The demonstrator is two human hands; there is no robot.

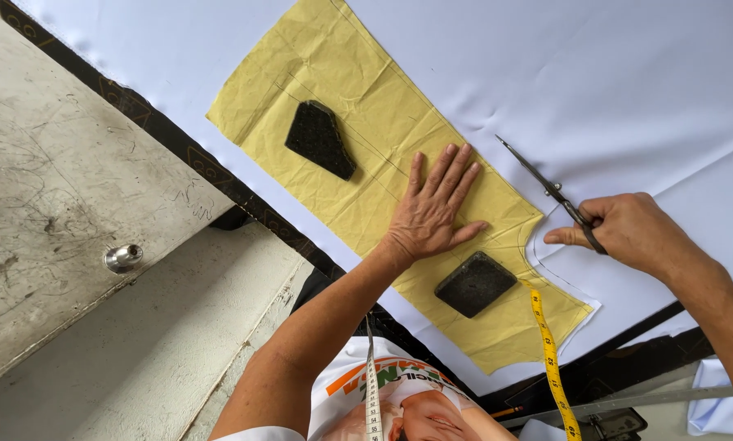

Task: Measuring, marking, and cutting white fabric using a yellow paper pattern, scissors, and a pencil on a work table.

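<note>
- White cloth: smooth, faintly glossy.
- Yellow paper pattern: thin, matt, creased.
- Two black stone weights: rough, speckled.
- Scissors: dull grey metal.
- Yellow tape measure: smooth, glossy.
- Concrete floor: rough, scuffed.

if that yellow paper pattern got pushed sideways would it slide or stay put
The yellow paper pattern looks thin and creased, so probably light and floppy. Two dark stone weights and the flat left hand press it onto the white fabric, so it likely stays put. Unweighted, it would probably slide or buckle easily.
</note>
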